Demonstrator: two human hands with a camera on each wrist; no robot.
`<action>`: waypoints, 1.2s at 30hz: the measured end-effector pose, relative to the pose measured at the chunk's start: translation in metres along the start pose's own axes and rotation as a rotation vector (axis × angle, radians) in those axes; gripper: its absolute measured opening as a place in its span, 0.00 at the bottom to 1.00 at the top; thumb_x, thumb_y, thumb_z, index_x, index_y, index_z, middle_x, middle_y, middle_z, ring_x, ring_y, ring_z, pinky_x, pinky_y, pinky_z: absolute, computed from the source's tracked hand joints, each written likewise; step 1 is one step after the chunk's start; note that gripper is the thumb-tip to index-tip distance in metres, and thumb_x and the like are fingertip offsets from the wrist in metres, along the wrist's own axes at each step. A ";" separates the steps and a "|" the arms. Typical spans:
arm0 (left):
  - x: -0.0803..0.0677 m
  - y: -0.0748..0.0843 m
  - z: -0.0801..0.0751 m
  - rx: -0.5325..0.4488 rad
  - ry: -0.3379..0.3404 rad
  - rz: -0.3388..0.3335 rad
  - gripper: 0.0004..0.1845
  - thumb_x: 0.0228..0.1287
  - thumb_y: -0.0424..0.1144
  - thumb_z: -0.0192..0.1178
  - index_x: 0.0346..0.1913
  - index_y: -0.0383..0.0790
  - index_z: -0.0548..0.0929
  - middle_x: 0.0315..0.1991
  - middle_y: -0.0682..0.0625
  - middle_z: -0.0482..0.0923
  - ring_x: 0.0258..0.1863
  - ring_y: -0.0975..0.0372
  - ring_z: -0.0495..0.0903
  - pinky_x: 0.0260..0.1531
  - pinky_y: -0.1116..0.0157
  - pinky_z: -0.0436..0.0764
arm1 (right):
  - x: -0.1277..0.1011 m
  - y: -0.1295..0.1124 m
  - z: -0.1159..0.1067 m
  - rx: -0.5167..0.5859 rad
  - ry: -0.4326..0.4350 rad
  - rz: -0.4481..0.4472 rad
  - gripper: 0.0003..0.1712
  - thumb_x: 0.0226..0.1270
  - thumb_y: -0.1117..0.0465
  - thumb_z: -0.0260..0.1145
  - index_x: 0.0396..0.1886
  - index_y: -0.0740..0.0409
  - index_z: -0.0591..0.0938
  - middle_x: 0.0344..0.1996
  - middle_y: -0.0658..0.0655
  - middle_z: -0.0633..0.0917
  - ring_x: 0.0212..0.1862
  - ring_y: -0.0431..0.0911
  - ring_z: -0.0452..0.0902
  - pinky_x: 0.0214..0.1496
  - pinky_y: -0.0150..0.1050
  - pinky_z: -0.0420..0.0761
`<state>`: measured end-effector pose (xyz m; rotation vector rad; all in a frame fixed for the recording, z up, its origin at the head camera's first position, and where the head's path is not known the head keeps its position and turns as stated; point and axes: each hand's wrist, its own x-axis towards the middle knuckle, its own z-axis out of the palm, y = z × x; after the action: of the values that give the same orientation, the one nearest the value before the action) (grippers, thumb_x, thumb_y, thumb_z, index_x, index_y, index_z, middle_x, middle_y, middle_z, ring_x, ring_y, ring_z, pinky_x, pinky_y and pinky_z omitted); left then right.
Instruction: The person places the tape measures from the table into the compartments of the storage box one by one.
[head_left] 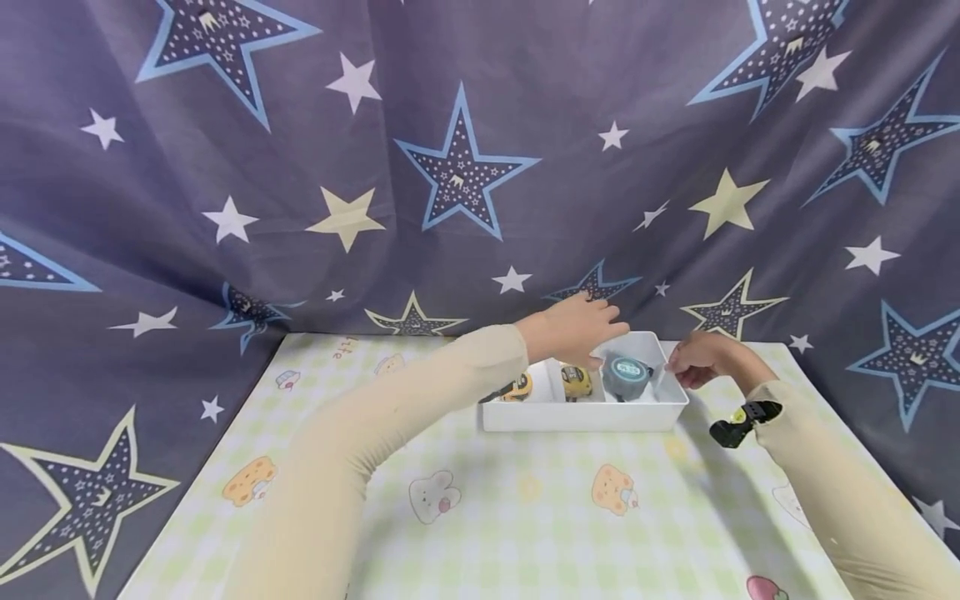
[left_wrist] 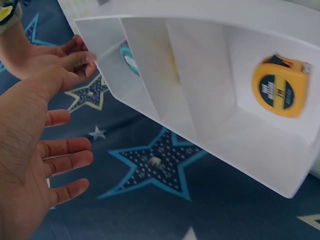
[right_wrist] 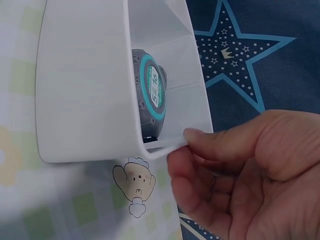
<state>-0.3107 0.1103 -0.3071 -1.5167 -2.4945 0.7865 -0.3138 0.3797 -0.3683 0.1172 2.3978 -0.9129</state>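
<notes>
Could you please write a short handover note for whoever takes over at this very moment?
Left hand: open, fingers spread over the back of the white tray, holding nothing.
Right hand: pinching the tray's right rim.
Tray: on the checked table mat, three compartments. Grey-teal tape measure in the right one, a yellow tape measure in the middle, another yellow one on the left.
Done: all three measures are in the tray.
Left: probably only letting go of the tray.

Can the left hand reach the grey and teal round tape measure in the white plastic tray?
Probably yes. The left hand hovers open above the tray, beside the tape measure, and nothing covers that open compartment.
</notes>
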 end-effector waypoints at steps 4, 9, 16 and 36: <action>-0.012 -0.004 0.006 -0.009 0.001 -0.003 0.38 0.73 0.63 0.52 0.79 0.51 0.59 0.75 0.47 0.65 0.74 0.54 0.66 0.73 0.53 0.67 | -0.006 0.007 -0.006 0.004 -0.034 -0.042 0.14 0.75 0.62 0.58 0.46 0.72 0.79 0.27 0.52 0.85 0.31 0.42 0.82 0.39 0.38 0.85; -0.023 -0.011 0.009 -0.016 -0.007 -0.021 0.38 0.73 0.63 0.50 0.79 0.51 0.60 0.77 0.46 0.64 0.76 0.53 0.64 0.74 0.52 0.66 | -0.015 0.012 -0.021 0.047 -0.009 -0.086 0.21 0.76 0.59 0.58 0.54 0.76 0.78 0.31 0.54 0.88 0.35 0.44 0.86 0.44 0.42 0.85; -0.041 -0.033 0.013 -0.083 0.075 -0.071 0.35 0.73 0.61 0.53 0.76 0.50 0.64 0.71 0.46 0.71 0.71 0.52 0.70 0.71 0.49 0.69 | -0.027 -0.003 -0.040 0.067 0.118 -0.197 0.26 0.77 0.61 0.56 0.64 0.78 0.72 0.34 0.50 0.89 0.39 0.44 0.87 0.46 0.42 0.86; -0.100 -0.092 0.029 -0.355 0.289 -0.301 0.30 0.72 0.58 0.56 0.71 0.50 0.71 0.58 0.49 0.77 0.57 0.53 0.76 0.60 0.51 0.73 | -0.073 -0.092 -0.007 0.172 0.552 -0.620 0.22 0.79 0.56 0.58 0.62 0.68 0.76 0.31 0.42 0.86 0.31 0.36 0.84 0.35 0.31 0.84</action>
<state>-0.3450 -0.0195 -0.2713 -1.1865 -2.6348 0.0742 -0.2811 0.3221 -0.2713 -0.3822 2.9205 -1.5290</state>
